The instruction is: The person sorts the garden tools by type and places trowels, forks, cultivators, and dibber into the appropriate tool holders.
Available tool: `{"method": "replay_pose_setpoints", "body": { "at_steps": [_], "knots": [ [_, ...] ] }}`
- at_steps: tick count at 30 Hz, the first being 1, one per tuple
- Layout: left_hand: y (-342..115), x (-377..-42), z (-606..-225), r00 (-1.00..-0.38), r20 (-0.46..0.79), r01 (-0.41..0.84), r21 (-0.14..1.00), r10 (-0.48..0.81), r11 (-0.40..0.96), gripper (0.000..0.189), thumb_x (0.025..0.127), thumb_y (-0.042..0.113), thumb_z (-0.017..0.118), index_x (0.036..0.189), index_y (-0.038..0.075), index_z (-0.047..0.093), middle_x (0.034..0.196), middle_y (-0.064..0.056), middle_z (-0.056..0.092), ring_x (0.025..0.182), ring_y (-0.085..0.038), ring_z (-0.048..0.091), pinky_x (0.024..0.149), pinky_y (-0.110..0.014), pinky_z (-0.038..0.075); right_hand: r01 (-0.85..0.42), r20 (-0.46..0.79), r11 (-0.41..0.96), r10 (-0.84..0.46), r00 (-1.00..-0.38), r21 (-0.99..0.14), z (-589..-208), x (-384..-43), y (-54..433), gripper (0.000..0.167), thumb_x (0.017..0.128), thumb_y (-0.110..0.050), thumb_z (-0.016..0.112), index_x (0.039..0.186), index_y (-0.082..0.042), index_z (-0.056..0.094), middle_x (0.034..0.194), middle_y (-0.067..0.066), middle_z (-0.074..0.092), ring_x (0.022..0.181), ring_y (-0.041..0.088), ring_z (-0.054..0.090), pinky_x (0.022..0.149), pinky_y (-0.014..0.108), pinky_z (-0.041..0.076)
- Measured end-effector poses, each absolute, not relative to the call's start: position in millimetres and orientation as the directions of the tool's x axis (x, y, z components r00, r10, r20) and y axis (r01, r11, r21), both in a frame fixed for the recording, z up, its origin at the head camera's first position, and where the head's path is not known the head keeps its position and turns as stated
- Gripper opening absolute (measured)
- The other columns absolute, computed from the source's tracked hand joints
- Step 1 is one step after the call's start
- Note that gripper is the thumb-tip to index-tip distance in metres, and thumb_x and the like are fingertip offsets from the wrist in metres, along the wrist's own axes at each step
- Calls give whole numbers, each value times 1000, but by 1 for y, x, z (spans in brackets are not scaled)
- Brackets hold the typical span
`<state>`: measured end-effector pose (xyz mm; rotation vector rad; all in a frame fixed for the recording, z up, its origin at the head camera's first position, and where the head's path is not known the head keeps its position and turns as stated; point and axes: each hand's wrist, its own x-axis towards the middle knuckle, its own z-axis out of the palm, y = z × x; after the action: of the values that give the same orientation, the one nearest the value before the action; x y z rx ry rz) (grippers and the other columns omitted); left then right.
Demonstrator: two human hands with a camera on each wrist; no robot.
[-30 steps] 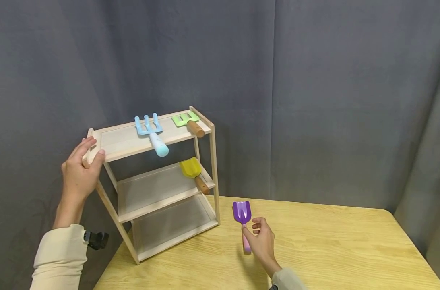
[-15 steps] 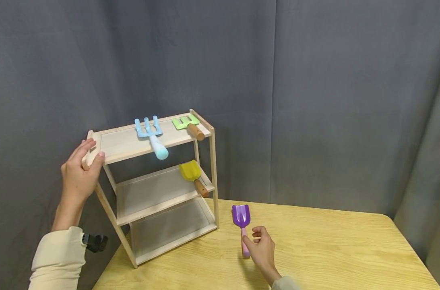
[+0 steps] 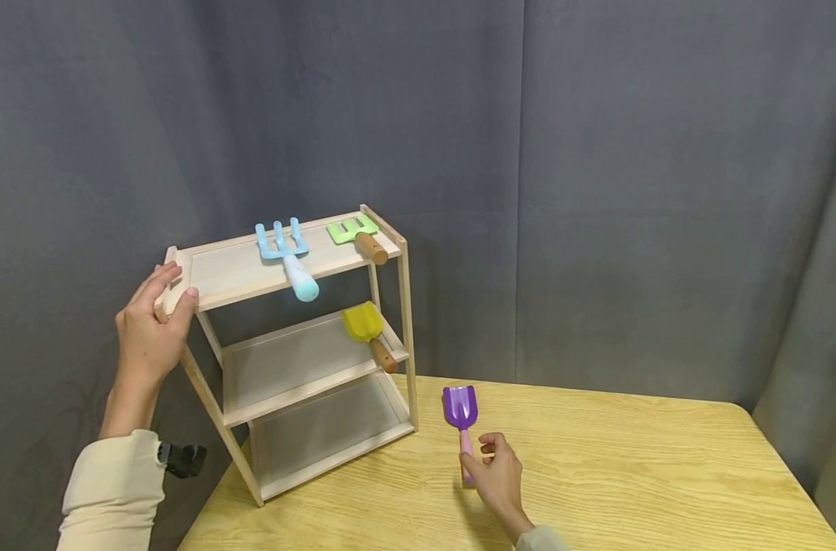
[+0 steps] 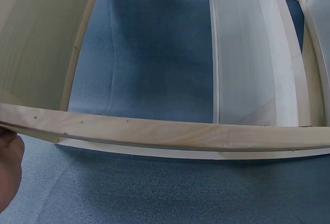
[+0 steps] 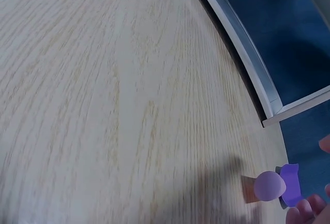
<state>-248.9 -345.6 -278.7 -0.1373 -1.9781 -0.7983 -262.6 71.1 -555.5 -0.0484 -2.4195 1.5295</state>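
Note:
A three-tier wooden shelf rack (image 3: 280, 421) stands on the left of the table. My left hand (image 3: 149, 337) grips the left end of its top shelf, thumb at the front edge; in the left wrist view part of the hand (image 4: 9, 170) shows under the rack's side rail (image 4: 154, 131). A purple toy shovel (image 3: 460, 405) with a pink handle lies on the table, right of the rack. My right hand (image 3: 499, 478) is beside that handle, its thumb overlapping it in the head view, the other fingers loosely bent and apart from it.
On the top shelf lie a light blue toy fork (image 3: 282, 249) and a green toy rake (image 3: 352, 229) with a wooden handle. A yellow shovel (image 3: 364, 321) rests on the middle shelf, its handle past the edge. Grey curtains (image 3: 631, 191) hang behind the wooden table (image 3: 638, 459).
My right hand has shifted slightly back along the purple shovel's handle, toward its end. My left hand keeps its place on the rack. The head view moves slightly.

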Motion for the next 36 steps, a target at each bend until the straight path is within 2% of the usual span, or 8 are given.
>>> {"method": "replay_pose_setpoints", "body": {
  "at_steps": [12,20,36],
  "knots": [
    [-347,-251,-279,-525,824,416,468,-214,780,40,89,17,63,123,-5,62,133,-15,57,131,-31,44,107,-27,30,-111,216,478,170,-962,-871,-563,-263,73,41,75,-14,78,105,5,58,92,14,62,78,24,59,67,38,50],
    [-347,-250,-279,-519,828,423,465,-213,778,40,89,17,64,123,-4,63,132,-14,58,130,-31,45,107,-26,30,-101,202,458,176,-963,-883,-566,-261,71,41,70,-12,81,101,4,59,86,13,60,71,21,66,62,33,51],
    [-347,-249,-280,-521,826,413,465,-215,783,41,90,18,63,124,-4,62,133,-14,58,131,-31,45,108,-28,30,-109,214,499,158,-964,-860,-577,-261,69,40,68,-13,81,97,3,59,77,5,59,65,12,57,60,30,46]
  ]
}}
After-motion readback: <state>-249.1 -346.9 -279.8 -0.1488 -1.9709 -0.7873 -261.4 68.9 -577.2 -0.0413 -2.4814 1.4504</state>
